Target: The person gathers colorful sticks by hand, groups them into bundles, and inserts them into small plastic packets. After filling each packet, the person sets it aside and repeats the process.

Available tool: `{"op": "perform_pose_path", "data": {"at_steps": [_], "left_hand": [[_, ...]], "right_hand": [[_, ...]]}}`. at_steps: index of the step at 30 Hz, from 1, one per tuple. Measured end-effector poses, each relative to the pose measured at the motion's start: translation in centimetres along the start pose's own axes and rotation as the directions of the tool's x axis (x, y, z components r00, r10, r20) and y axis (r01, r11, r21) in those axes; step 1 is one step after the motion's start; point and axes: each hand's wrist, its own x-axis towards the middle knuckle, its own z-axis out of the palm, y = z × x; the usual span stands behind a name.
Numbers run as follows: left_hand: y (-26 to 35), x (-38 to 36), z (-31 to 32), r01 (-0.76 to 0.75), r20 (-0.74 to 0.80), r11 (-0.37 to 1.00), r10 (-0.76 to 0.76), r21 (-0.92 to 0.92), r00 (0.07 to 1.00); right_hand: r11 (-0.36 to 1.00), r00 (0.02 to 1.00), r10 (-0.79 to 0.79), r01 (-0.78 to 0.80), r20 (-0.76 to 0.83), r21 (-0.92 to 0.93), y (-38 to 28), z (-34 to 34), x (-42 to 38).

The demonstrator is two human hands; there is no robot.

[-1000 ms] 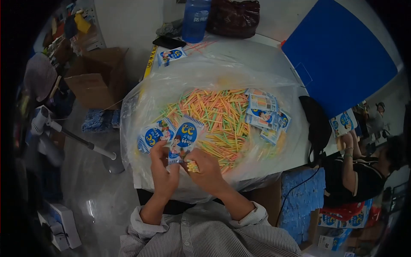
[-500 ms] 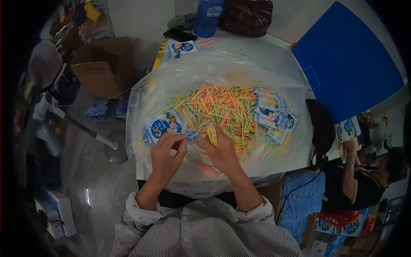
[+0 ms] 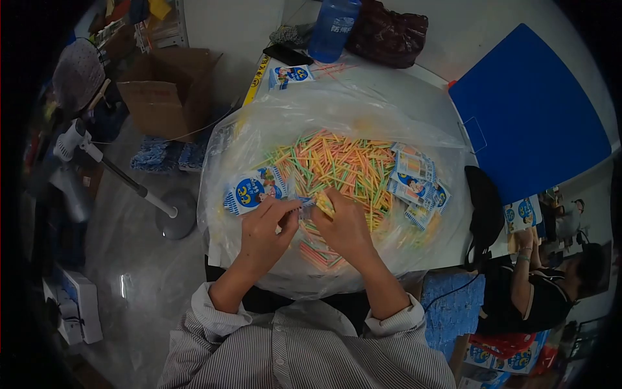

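Note:
Many thin pink, yellow and green sticks [image 3: 343, 159] lie heaped on a clear plastic sheet [image 3: 227, 155]. My right hand [image 3: 346, 227] is closed around a small bundle of yellowish sticks [image 3: 325, 204], just in front of the heap. Beside it my left hand [image 3: 267, 230] pinches the edge of a small blue-and-white packet [image 3: 304, 202], mostly hidden between the hands. Blue-and-white printed packets [image 3: 256, 188] rest left of the heap, just beyond my left hand. Several more packets [image 3: 414, 181], some showing sticks inside, overlap at the heap's right.
A blue bottle [image 3: 334, 32], a phone [image 3: 287, 54], a dark red bag [image 3: 389, 35] and another packet [image 3: 291, 76] are at the table's far end. A blue board [image 3: 531, 110] and black bag [image 3: 483, 211] are at right, near another person [image 3: 528, 292]. A cardboard box [image 3: 168, 94] stands left.
The view has shifted slightly. My right hand's bundle of sticks now tilts towards the small packet, and my left hand's fingers have come closer to it.

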Motion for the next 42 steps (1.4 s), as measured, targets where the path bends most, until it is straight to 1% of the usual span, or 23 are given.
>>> {"op": "perform_pose_path", "data": {"at_steps": [1, 2, 4, 5, 7, 8, 10, 11, 13, 17, 19, 23, 25, 26, 28, 32, 34, 35, 37, 38, 40, 41, 42], "left_hand": [[-0.1, -0.1, 0.0, 0.003, 0.03, 1.0, -0.003, -0.009, 1.0], [-0.2, -0.2, 0.0, 0.006, 0.027, 1.0, -0.006, -0.006, 1.0], [-0.7, -0.3, 0.2, 0.047, 0.002, 0.999, -0.047, -0.024, 0.999], [-0.9, -0.2, 0.1, 0.048, 0.0, 0.999, -0.048, -0.022, 0.999], [-1.1, 0.0, -0.1, 0.056, -0.065, 0.998, -0.056, -0.004, 0.996], [-1.3, 0.1, -0.1, 0.058, -0.068, 0.998, -0.058, -0.002, 0.996], [-1.4, 0.1, -0.1, 0.044, -0.06, 0.999, -0.042, 0.029, 0.997], [-1.3, 0.1, 0.0, 0.045, -0.057, 0.999, -0.044, 0.025, 0.997], [-0.8, 0.1, 0.3, 0.014, -0.067, 0.999, -0.011, 0.047, 0.998], [-0.4, 0.1, 0.4, -0.001, -0.054, 0.998, 0.004, 0.06, 0.999], [-0.3, 0.0, 0.4, 0.006, -0.042, 1.0, -0.006, 0.003, 0.999], [0.3, -0.1, 0.5, 0.019, 0.013, 1.0, -0.019, -0.013, 1.0], [0.4, -0.3, 0.8, 0.044, 0.049, 0.998, -0.042, -0.037, 0.998], [0.5, -0.5, 1.0, 0.046, 0.05, 0.998, -0.044, -0.041, 0.998], [0.5, -0.8, 1.5, 0.105, 0.096, 0.986, -0.093, -0.128, 0.991], [0.3, -1.1, 1.5, 0.162, 0.057, 0.975, -0.155, -0.152, 0.986], [0.3, -1.1, 1.2, 0.291, 0.018, 0.931, -0.294, -0.22, 0.956], [0.1, -1.1, 1.1, 0.291, 0.0, 0.931, -0.298, -0.22, 0.955], [-0.4, -1.2, 0.8, 0.382, -0.032, 0.867, -0.413, -0.32, 0.91], [-0.8, -1.3, 0.8, 0.376, -0.045, 0.869, -0.411, -0.322, 0.911], [-1.4, -1.4, 0.8, 0.381, -0.09, 0.823, -0.456, -0.422, 0.885], [-1.3, -1.3, 0.8, 0.376, -0.095, 0.823, -0.454, -0.425, 0.886], [-1.1, -1.2, 0.7, 0.396, -0.059, 0.805, -0.466, -0.442, 0.883]], "right_hand": [[0.998, 0.999, 0.02, -0.018, 0.038, -0.059, 0.2, 0.1, 0.1], [0.998, 0.999, 0.016, -0.014, 0.042, -0.058, 0.2, 0.3, 0.2], [0.997, 1.0, 0.02, -0.018, -0.024, 0.07, 0.1, 0.6, 0.1], [0.997, 1.0, 0.018, -0.016, -0.022, 0.072, 0.0, 0.7, -0.1], [0.991, 0.987, -0.125, 0.128, -0.099, 0.023, -0.3, 0.2, -0.8], [0.991, 0.987, -0.128, 0.131, -0.095, 0.023, -0.5, -0.1, -1.1], [0.992, 0.987, -0.104, 0.111, 0.126, -0.052, -1.1, -0.9, -1.6], [0.993, 0.987, -0.099, 0.107, 0.125, -0.054, -1.3, -1.1, -1.6], [0.985, 0.957, -0.064, 0.107, 0.284, -0.139, -1.7, -1.5, -1.2], [0.962, 0.94, -0.047, 0.134, 0.339, -0.238, -1.7, -1.8, -0.6], [0.937, 0.901, -0.041, 0.185, 0.431, -0.297, -1.7, -2.2, -0.1], [0.907, 0.904, -0.033, 0.206, 0.427, -0.368, -1.0, -2.2, 0.9], [0.861, 0.873, -0.036, 0.274, 0.487, -0.428, -1.0, -2.5, 1.3], [0.86, 0.873, -0.032, 0.272, 0.487, -0.431, -0.9, -2.4, 1.3], [0.756, 0.827, -0.119, 0.435, 0.55, -0.49, -0.7, -1.9, 1.5], [0.79, 0.817, -0.046, 0.382, 0.575, -0.48, -2.2, -2.2, 2.4], [0.844, 0.856, -0.156, 0.375, 0.494, -0.383, -3.1, -2.8, 2.4], [0.838, 0.848, -0.166, 0.39, 0.503, -0.382, -3.2, -2.8, 2.3], [0.914, 0.921, -0.183, 0.288, 0.345, -0.284, -3.1, -2.8, 1.7], [0.91, 0.917, -0.193, 0.3, 0.348, -0.287, -3.0, -2.6, 1.4], [0.957, 0.958, -0.184, 0.226, 0.22, -0.183, -2.4, -2.1, 0.7], [0.955, 0.957, -0.189, 0.231, 0.22, -0.187, -2.0, -1.7, 0.5], [0.982, 0.967, -0.161, 0.177, 0.197, -0.065, -1.6, -1.1, 0.3]]}}
